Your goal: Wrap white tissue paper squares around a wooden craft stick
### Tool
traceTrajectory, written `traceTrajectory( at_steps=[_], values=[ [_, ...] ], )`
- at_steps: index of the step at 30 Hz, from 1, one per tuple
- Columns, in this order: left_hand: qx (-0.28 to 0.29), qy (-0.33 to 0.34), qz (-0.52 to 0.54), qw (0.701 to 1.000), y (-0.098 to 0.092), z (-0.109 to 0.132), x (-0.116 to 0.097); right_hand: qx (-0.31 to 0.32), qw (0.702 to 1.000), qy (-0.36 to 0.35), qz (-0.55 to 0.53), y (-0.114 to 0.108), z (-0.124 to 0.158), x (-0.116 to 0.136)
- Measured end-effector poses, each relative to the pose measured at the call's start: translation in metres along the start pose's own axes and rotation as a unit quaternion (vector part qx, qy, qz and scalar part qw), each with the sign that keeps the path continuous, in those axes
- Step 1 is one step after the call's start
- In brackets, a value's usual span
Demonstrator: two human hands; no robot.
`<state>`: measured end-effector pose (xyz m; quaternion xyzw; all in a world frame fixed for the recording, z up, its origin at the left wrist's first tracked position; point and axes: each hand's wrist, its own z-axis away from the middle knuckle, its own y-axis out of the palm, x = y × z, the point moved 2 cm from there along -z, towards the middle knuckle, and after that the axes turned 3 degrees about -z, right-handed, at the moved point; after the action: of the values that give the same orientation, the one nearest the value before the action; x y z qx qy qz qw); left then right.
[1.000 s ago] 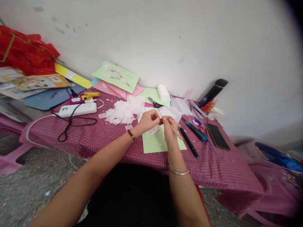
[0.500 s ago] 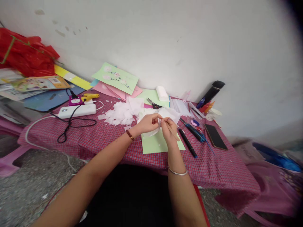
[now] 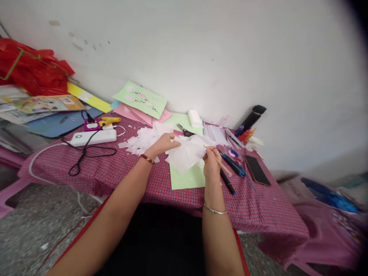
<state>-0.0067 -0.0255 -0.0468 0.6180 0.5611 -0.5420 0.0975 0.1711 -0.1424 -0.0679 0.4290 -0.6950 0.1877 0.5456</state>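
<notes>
I find thin white paper (image 3: 186,156) spread between both hands, above a pale green card (image 3: 185,180). My left hand (image 3: 166,143) appears to pinch its left edge; my right hand (image 3: 212,161) grips a slim wooden stick (image 3: 224,168), fingertips at the paper's right side. I judge the step in hand as opening out the paper; the next move calls for light, even tension against tearing. Both forearms reach forward, the left slanting inward, the right nearly straight.
</notes>
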Motion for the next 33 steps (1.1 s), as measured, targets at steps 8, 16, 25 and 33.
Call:
traceTrajectory(
  at_steps=[8, 16, 25, 33],
  values=[
    [0.055, -0.035, 0.216, 0.974, 0.001, 0.003, -0.005, 0.006, 0.997, 0.069, 0.036, -0.008, -0.013, 0.004],
    [-0.062, -0.024, 0.206, 0.976, 0.024, 0.001, -0.014, 0.057, 0.992, -0.086, 0.077, 0.020, -0.031, 0.026],
    [-0.116, 0.007, 0.140, 0.983, 0.041, 0.007, -0.021, 0.085, 0.976, -0.133, 0.148, 0.036, -0.014, 0.005],
    [-0.054, -0.037, 0.236, 0.970, 0.046, 0.003, -0.007, 0.093, 0.985, -0.090, 0.110, 0.032, -0.014, 0.002]
  ],
)
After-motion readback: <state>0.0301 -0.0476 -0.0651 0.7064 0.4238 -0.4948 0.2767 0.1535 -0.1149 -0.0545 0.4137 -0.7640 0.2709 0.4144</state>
